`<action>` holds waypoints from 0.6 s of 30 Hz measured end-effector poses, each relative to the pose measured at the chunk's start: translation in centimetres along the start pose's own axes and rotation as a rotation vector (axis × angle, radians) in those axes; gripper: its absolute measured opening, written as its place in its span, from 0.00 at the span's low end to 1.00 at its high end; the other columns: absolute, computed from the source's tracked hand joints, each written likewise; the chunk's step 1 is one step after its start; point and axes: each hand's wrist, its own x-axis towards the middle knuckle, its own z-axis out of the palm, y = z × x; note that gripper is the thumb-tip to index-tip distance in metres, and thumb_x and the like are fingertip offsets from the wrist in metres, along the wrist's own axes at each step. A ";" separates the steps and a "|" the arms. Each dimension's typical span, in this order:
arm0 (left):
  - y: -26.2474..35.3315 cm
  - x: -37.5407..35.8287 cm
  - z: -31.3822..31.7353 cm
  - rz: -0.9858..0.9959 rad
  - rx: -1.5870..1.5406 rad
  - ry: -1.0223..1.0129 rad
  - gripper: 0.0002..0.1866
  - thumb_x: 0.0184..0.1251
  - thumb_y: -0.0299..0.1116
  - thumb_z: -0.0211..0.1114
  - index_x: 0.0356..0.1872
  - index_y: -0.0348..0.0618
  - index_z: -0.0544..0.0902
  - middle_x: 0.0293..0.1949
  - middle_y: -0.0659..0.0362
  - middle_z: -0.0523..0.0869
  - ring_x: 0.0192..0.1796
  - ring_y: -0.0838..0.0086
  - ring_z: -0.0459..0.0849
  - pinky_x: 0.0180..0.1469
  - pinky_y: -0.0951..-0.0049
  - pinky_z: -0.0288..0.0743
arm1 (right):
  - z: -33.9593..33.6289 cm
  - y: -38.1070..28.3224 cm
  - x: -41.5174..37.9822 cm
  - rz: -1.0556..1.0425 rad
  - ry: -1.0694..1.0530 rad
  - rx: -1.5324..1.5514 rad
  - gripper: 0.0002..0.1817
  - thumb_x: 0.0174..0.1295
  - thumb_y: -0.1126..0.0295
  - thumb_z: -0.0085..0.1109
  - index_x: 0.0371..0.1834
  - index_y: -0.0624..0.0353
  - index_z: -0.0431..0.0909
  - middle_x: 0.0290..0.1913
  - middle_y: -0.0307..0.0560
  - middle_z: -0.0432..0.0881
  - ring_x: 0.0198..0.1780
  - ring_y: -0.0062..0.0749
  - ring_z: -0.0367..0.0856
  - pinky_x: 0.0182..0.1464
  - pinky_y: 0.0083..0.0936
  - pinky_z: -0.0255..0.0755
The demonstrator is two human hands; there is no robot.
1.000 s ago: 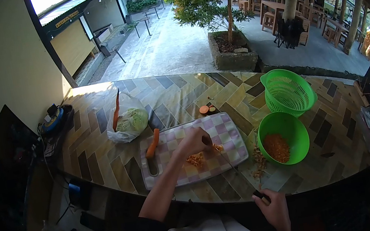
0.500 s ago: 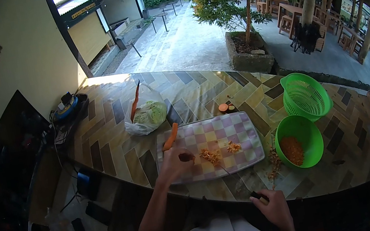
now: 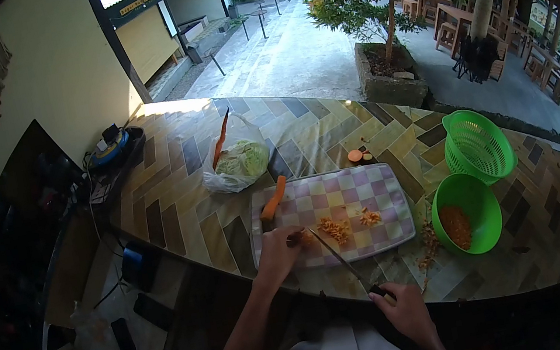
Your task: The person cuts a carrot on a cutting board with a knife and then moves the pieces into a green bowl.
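Daylight glares on my far paving (image 3: 297, 59); nearer, I'm in dim shade, dark edges bending everything.

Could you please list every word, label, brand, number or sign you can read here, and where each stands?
Sign on the building: yellowish lettering, too small and blurred to read.
No text is legible on the knife, cutting board or green bowl.
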 end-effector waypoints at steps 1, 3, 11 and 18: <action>0.2 -0.1 -0.1 0.016 0.009 0.000 0.15 0.54 0.17 0.67 0.45 0.33 0.88 0.38 0.45 0.90 0.43 0.58 0.91 0.48 0.68 0.83 | 0.1 0.1 0.0 -0.003 0.007 0.004 0.22 0.66 0.57 0.64 0.45 0.71 0.84 0.35 0.68 0.85 0.40 0.60 0.85 0.41 0.43 0.77; 0.4 -0.4 -0.3 0.044 0.027 0.000 0.15 0.54 0.16 0.67 0.44 0.33 0.88 0.39 0.45 0.90 0.44 0.57 0.90 0.48 0.68 0.83 | 0.2 0.0 0.0 -0.004 0.011 0.004 0.22 0.66 0.58 0.64 0.45 0.71 0.84 0.35 0.68 0.85 0.40 0.60 0.85 0.41 0.43 0.77; 0.4 -0.6 -0.2 0.095 0.128 0.035 0.12 0.55 0.18 0.68 0.42 0.34 0.88 0.36 0.47 0.90 0.41 0.59 0.91 0.46 0.68 0.83 | 0.4 0.0 0.0 -0.036 0.050 0.013 0.21 0.65 0.59 0.65 0.44 0.72 0.84 0.35 0.68 0.85 0.39 0.60 0.86 0.41 0.42 0.77; -0.2 -0.4 -0.2 0.043 0.008 0.024 0.11 0.56 0.20 0.70 0.41 0.37 0.89 0.35 0.48 0.90 0.38 0.61 0.90 0.44 0.69 0.82 | 0.4 0.0 -0.1 -0.032 0.068 0.017 0.21 0.65 0.59 0.65 0.43 0.72 0.84 0.34 0.68 0.84 0.39 0.61 0.85 0.40 0.42 0.77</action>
